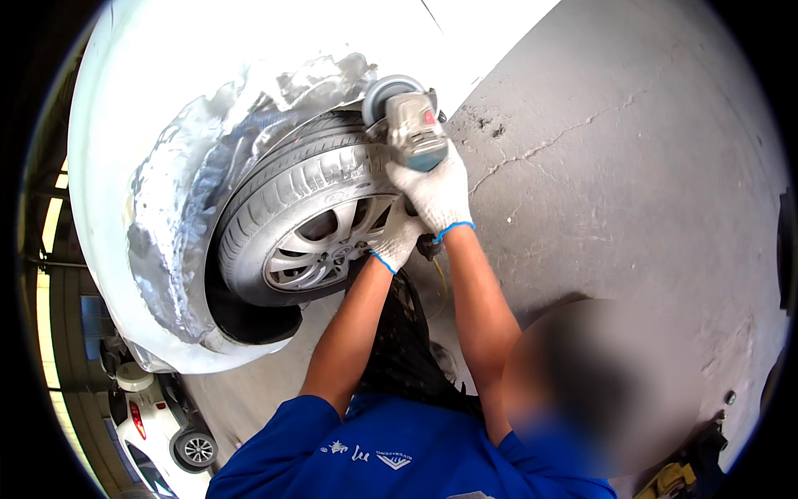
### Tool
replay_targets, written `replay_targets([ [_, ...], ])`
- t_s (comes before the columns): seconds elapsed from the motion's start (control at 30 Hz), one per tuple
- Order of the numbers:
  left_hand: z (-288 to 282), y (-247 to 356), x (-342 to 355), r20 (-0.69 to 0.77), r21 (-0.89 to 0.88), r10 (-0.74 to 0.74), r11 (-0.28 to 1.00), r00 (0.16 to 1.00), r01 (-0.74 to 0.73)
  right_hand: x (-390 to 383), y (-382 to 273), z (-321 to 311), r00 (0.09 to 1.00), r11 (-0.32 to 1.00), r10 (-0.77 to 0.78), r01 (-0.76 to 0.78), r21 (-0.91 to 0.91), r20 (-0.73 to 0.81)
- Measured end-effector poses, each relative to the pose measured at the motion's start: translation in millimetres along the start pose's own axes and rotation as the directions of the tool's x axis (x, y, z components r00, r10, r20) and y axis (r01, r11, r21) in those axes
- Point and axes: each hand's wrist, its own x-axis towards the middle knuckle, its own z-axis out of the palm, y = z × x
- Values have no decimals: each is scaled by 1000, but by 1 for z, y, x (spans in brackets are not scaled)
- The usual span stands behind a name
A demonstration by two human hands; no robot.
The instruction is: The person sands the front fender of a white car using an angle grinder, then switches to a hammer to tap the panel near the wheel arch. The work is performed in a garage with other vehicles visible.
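Observation:
An angle grinder (418,131) with a grey, dusty head is held in both my gloved hands. My right hand (442,190) wraps around its body just behind the head. Lower down, my left hand (401,236) is closed around the rear part, mostly hidden behind the right wrist. The round grinding disc (391,90) lies at the edge of the wheel arch on a white car's fender (216,50); whether it touches cannot be told. Around the arch runs a band of bare, scuffed metal (187,158). Beneath it sits a dusty tyre (274,191) with a silver alloy rim (320,258).
Cracked grey concrete floor (632,191) spreads to the right. A thin yellow cord (443,291) hangs by my right forearm. Another white car (158,424) stands at lower left. Dark and yellow items (669,481) lie at lower right, beside a large blurred patch.

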Motion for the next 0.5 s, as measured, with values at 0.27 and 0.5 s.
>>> replay_targets([
  [0.27, -15, -33, -2, -36, 46, 50, 998, 998, -48, -20, -16, 6, 994, 992, -107, 109, -70, 38],
  [0.5, -2, 34, -12, -12, -8, -74, 997, 997, 74, -3, -8, -4, 997, 1000, 20, -20, 5, 80],
])
